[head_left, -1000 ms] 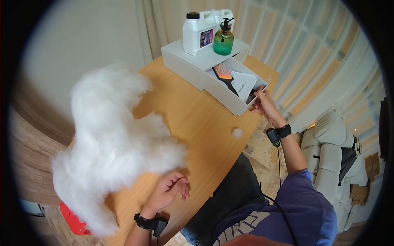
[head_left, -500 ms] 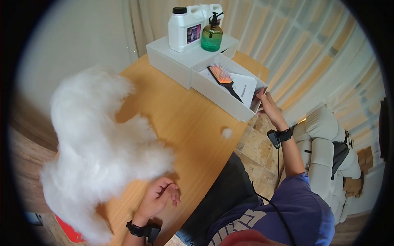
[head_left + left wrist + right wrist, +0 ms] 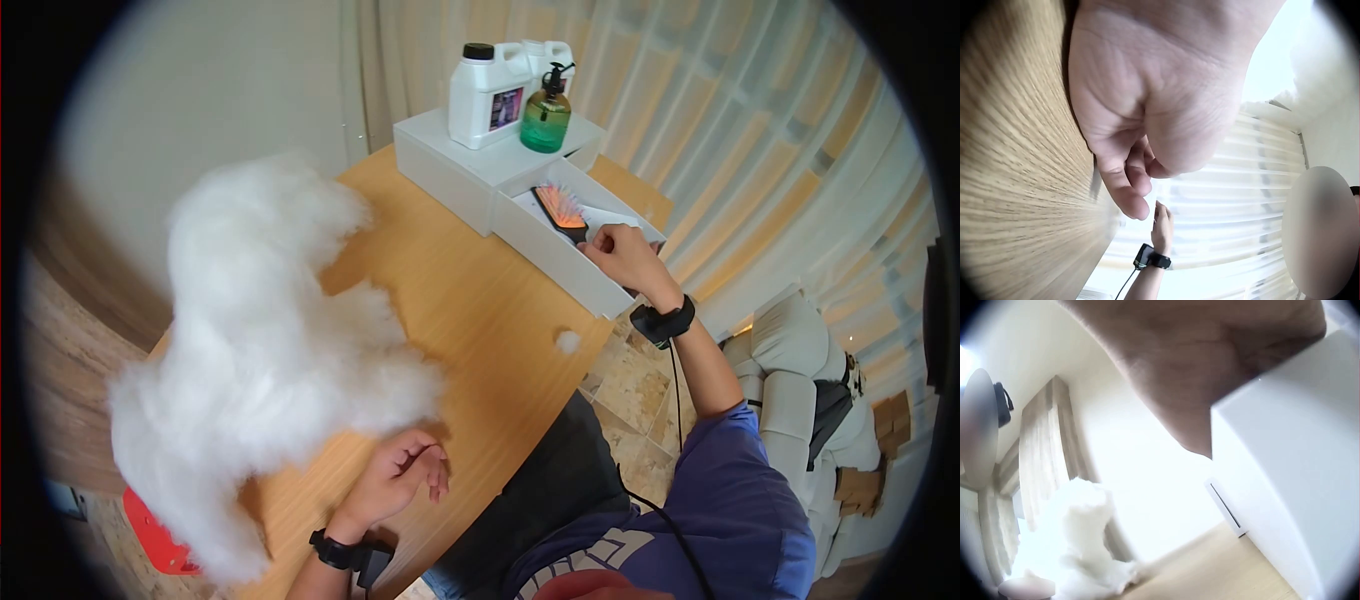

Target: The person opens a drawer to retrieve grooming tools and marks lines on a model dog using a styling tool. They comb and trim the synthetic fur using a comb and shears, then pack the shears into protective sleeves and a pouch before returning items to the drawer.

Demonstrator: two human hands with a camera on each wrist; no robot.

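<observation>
In the head view my right hand (image 3: pixel 628 260) reaches into an open drawer (image 3: pixel 555 252) of a white box. Its thumb and fingers pinch the black handle of a paddle hairbrush (image 3: pixel 562 207) with an orange pad and pale bristles; most of the handle is hidden under the hand. White paper lies beneath the brush. My left hand (image 3: pixel 397 476) rests on the wooden table (image 3: pixel 490 320), fingers loosely curled around nothing. Close beside it stands a large, white, fluffy animal-shaped figure (image 3: pixel 265 330). In the right wrist view the palm hangs over the white drawer wall (image 3: pixel 1291 437).
A white jug (image 3: pixel 485 100) with a black cap, a second jug and a green pump bottle (image 3: pixel 545 125) stand on the box. A small white tuft (image 3: pixel 567 342) lies near the table edge. Something red (image 3: pixel 160 535) shows behind the figure; a grey sofa (image 3: pixel 790 370) is at right.
The drawer has been pulled further out. My right hand has left the drawer's front end and moved over it to the brush handle. The left hand stays on the table; the head view shifts slightly.
</observation>
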